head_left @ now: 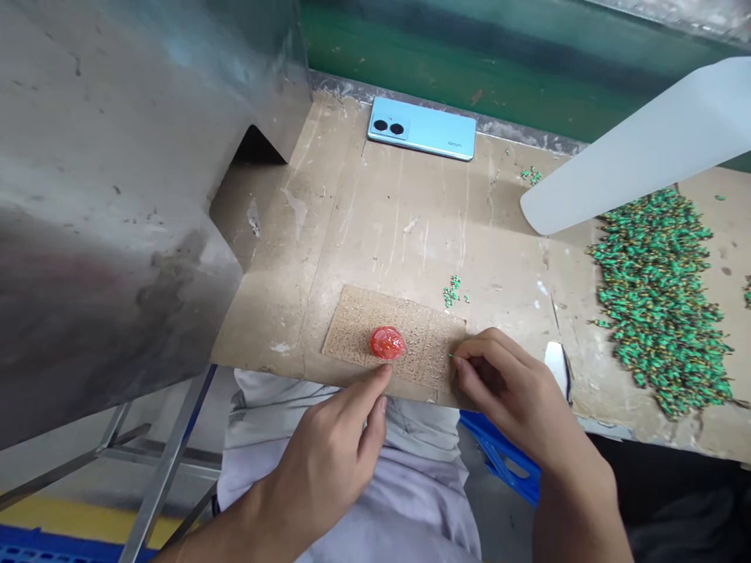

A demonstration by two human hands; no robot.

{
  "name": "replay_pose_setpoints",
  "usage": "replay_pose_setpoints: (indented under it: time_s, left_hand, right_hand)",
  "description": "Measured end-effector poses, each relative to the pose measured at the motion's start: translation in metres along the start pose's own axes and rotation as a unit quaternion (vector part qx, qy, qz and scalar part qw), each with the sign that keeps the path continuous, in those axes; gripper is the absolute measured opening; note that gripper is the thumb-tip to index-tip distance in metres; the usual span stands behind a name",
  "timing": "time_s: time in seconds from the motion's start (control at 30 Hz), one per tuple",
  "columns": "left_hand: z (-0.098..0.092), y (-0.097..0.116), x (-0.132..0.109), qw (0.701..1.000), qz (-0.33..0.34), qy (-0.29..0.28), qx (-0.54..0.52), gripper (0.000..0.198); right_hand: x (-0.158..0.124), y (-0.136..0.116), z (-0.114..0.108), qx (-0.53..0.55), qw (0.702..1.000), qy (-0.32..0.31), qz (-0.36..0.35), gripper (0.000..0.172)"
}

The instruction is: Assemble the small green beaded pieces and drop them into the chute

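Observation:
A brown textured board (425,344) lies near the table's front edge, with a small round red dish (387,342) on it. My left hand (340,438) has its index finger stretched out to the dish's near edge; its thumb is apart and nothing shows between them. At the board's right end, my right hand (498,375) pinches a tiny green piece (451,356) between thumb and index finger. Just beyond the board lie a few loose green pieces (451,293). A large heap of green pieces (662,305) spreads over the table to the right.
On the cardboard-covered table (352,227), a light blue phone (422,129) lies at the back. A white tube-like object (639,148) slants in from the upper right. Big metal sheeting (117,195) stands at left. A pointed shiny piece (557,369) lies right of my right hand.

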State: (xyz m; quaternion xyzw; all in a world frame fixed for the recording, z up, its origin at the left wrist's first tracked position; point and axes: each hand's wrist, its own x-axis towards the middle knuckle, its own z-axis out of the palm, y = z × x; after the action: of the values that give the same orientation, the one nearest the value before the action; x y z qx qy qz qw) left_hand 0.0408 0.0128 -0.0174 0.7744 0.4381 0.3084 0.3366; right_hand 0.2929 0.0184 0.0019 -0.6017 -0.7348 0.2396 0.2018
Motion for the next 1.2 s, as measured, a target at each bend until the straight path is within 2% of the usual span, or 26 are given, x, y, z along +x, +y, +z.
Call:
replay_pose_setpoints:
  time_s: [0.3,0.63,1.03,1.1,1.2]
  left_hand:
    - [-0.001,0.001,0.0,1.0,-0.001,0.0,-0.007,0.034]
    - [0.0,0.002,0.002,1.0,0.006,0.013,-0.001,0.033]
    - [0.002,-0.002,-0.001,1.0,0.002,0.007,-0.008,0.034]
    - [-0.001,0.0,-0.002,0.999,-0.017,0.001,-0.035,0.034]
    - [-0.011,0.007,-0.001,0.983,-0.123,-0.05,-0.129,0.031]
  right_hand:
    - [-0.001,0.001,-0.003,0.035,0.999,0.002,0.01,0.009]
    - [0.002,0.002,-0.002,0.009,1.0,-0.005,0.009,0.011]
    - [0.002,0.004,-0.002,0.035,0.999,0.016,0.01,0.01]
    - [0.0,0.006,-0.004,0.056,0.998,0.026,0.01,0.01]
    - [-0.003,0.006,-0.005,0.091,0.994,0.059,0.004,0.009]
